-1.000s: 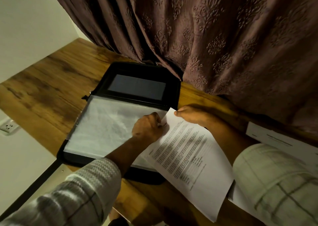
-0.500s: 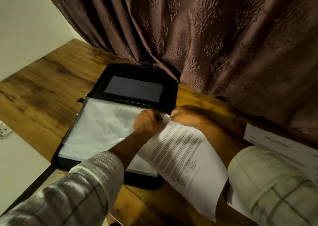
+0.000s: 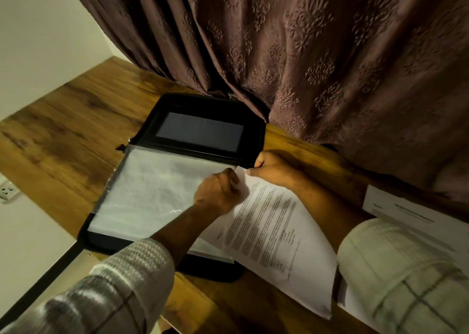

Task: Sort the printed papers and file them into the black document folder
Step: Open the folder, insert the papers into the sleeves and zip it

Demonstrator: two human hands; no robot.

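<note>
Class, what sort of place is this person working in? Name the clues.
Probably a home study corner: a wooden desk, a patterned curtain behind it, and a wall socket.

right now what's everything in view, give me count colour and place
document folder: one, black, open flat mid-table
clear plastic sleeve: one showing on top, whitish, inside the folder
printed paper: one, white with black text, at the folder's right edge, top corner at the plastic sleeve
other papers: count unclear, white, far right of the table
table: one, brown wood
curtain: one, brownish, patterned, behind the table
wall socket: one, white, left edge
shirt sleeves: two, pale checked, bottom
left hand: fingers curled on the plastic sleeve's right edge
right hand: pinches the printed paper's top corner
</note>
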